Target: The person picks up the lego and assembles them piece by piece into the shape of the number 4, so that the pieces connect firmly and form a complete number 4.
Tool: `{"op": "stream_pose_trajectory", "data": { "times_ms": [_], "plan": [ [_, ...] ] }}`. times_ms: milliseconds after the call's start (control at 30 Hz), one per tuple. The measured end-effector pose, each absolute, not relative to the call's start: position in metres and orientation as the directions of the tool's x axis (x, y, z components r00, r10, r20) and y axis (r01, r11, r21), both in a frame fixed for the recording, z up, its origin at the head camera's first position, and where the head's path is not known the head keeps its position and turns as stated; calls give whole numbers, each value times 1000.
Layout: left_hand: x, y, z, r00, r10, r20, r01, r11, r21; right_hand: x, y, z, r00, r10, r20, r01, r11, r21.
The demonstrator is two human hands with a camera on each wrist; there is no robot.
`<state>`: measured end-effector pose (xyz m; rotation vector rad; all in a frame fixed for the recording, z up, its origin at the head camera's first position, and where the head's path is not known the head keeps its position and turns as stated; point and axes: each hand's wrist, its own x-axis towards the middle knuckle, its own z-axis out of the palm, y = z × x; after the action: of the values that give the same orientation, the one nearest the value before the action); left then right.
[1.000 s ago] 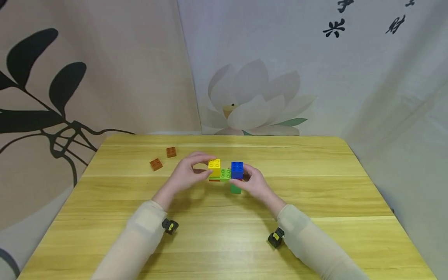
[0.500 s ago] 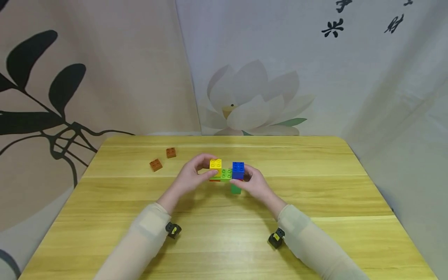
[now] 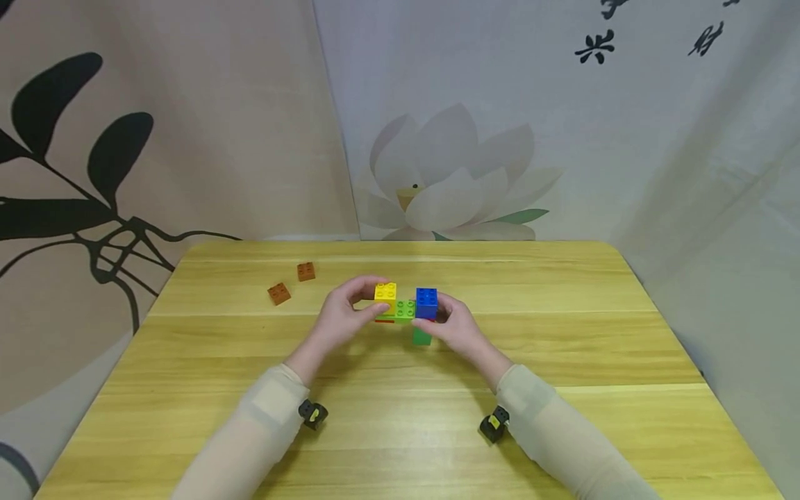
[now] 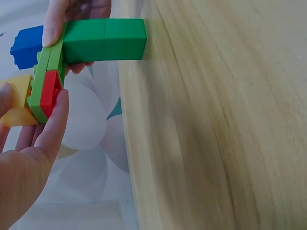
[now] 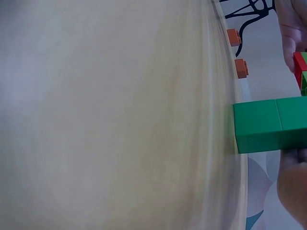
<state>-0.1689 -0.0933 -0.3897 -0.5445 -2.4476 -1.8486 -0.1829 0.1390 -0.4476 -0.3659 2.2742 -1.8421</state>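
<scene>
A toy brick build sits mid-table between the two hands. Its light green bar point(image 3: 405, 310) carries a yellow brick point(image 3: 385, 293) at the left end and a blue brick point(image 3: 427, 302) at the right. Beneath the bar are a red brick point(image 4: 50, 93) on the left and a column of two green bricks point(image 4: 105, 40) on the right. My left hand point(image 3: 340, 312) pinches the yellow brick, thumb in front, with one finger reaching the red brick in the left wrist view. My right hand point(image 3: 461, 326) grips the build around the blue brick's end, its thumb at the bar.
Two brown bricks point(image 3: 278, 294) lie apart at the back left of the wooden table point(image 3: 400, 417). A printed curtain point(image 3: 487, 125) hangs behind the table's back edge. Each sleeve bears a small black wrist camera point(image 3: 313, 414).
My left hand has shifted slightly right, and its thumb has slid further across the front of the yellow brick. The build has drifted a little right; my right hand keeps its grip.
</scene>
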Motion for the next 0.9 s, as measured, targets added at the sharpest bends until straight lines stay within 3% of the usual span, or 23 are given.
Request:
{"op": "stream_pose_trajectory", "data": {
  "times_ms": [467,900],
  "plan": [
    [-173,-94,-404,-939,222,263,314,244,917,-184,140,-450,-952,-306,20,-88,208,-974],
    [-179,-94,-407,-956,223,191,248,262,933,-182,140,-447,-956,-294,6,-72,217,-974]
  ]
}}
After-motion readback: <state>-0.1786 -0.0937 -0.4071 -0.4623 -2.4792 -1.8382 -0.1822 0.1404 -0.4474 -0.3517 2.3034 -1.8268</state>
